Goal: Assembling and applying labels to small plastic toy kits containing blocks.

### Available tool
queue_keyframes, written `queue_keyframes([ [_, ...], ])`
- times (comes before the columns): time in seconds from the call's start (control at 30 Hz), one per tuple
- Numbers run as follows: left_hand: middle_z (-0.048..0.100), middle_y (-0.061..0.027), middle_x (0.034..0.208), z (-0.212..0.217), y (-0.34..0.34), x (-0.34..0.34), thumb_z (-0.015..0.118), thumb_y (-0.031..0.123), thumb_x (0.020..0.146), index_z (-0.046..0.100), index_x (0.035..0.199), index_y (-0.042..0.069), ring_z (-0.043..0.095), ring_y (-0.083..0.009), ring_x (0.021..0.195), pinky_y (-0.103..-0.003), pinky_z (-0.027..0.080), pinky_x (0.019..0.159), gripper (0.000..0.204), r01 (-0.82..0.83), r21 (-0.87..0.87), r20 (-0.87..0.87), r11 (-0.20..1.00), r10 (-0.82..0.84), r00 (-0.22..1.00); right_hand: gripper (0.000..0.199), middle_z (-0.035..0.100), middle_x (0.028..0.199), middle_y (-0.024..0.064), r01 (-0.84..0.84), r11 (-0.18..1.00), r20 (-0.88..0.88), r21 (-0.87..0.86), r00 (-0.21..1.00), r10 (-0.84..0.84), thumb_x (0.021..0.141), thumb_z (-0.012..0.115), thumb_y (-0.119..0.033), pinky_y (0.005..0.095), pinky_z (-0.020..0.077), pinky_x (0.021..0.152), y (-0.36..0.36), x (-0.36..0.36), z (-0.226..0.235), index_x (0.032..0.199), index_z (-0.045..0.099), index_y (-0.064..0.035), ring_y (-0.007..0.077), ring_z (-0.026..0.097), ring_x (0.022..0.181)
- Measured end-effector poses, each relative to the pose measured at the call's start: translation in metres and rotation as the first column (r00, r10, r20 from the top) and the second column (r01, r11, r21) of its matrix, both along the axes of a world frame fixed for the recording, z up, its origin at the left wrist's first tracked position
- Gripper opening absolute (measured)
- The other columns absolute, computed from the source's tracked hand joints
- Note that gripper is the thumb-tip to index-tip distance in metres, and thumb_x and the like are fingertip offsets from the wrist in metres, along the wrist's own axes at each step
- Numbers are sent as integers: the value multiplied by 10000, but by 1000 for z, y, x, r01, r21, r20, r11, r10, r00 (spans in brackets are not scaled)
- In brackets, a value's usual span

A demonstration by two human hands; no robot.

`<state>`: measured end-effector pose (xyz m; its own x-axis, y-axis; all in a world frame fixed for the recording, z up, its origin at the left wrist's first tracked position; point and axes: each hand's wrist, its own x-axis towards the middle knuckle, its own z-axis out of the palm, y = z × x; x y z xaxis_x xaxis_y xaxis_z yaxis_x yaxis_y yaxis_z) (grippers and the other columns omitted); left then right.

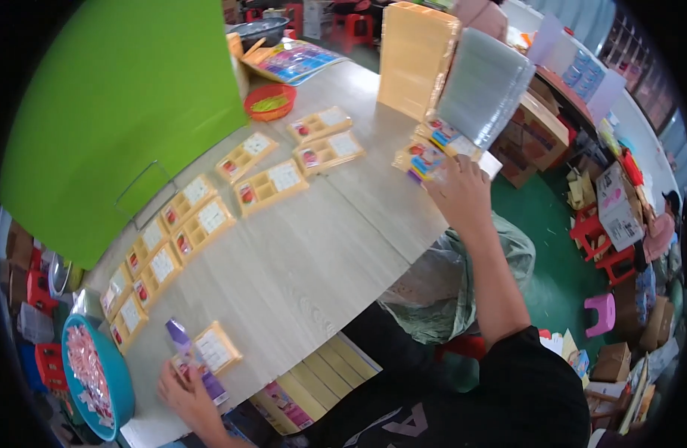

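Note:
Near the table's front left, my left hand (188, 396) is closed around a purple printed card strip (211, 384). Right beside it lies a yellow compartment tray (225, 349) with a white printed label. Another purple piece (178, 333) sticks up past my fingers; whether it belongs to the same strip I cannot tell. At the far right edge of the table my right hand (461, 190) has its fingers bent down onto a pile of colourful printed cards (424, 158). Its fingertips are partly hidden there.
Yellow compartment trays (271, 187) form a curved double row along the far side. A teal basin (123, 381) of pink packets stands left; a red basket (270, 101) sits at the back. Tall tray stacks (417, 60) stand back right, with a plastic bag (508, 254) below the edge.

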<state>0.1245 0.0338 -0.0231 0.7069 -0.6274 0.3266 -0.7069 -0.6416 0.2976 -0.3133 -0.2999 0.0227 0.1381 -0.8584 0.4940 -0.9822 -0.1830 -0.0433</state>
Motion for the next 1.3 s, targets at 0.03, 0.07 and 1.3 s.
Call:
queue_keyframes([
  [0.03,572,-229,1195,-1,-4,-8,643,308,941,532,1303,-21,506,-415,1166,-505,375,1027,502,33,-115,-188,993,-54,981,500,572,1228,166,-34,999,13,4,999,34,818,732,-365,494,424,974,6,5,5,1184,585,-58,361,549,1152],
  [0.07,575,-219,1202,1,-9,-18,656,324,933,535,1309,-16,513,-395,1169,-500,374,1031,521,41,-242,-353,969,-128,927,535,569,1241,171,-156,984,-7,-89,988,156,803,744,-353,497,413,994,15,9,15,1213,574,-54,364,537,1168],
  [1.3,647,-208,933,26,-16,-61,643,321,942,457,1333,7,625,-409,846,-479,488,745,535,137,-577,-433,805,-444,785,551,543,1167,184,-949,254,467,188,314,827,591,839,-117,461,444,952,174,188,-17,1072,572,-68,382,536,1088],
])
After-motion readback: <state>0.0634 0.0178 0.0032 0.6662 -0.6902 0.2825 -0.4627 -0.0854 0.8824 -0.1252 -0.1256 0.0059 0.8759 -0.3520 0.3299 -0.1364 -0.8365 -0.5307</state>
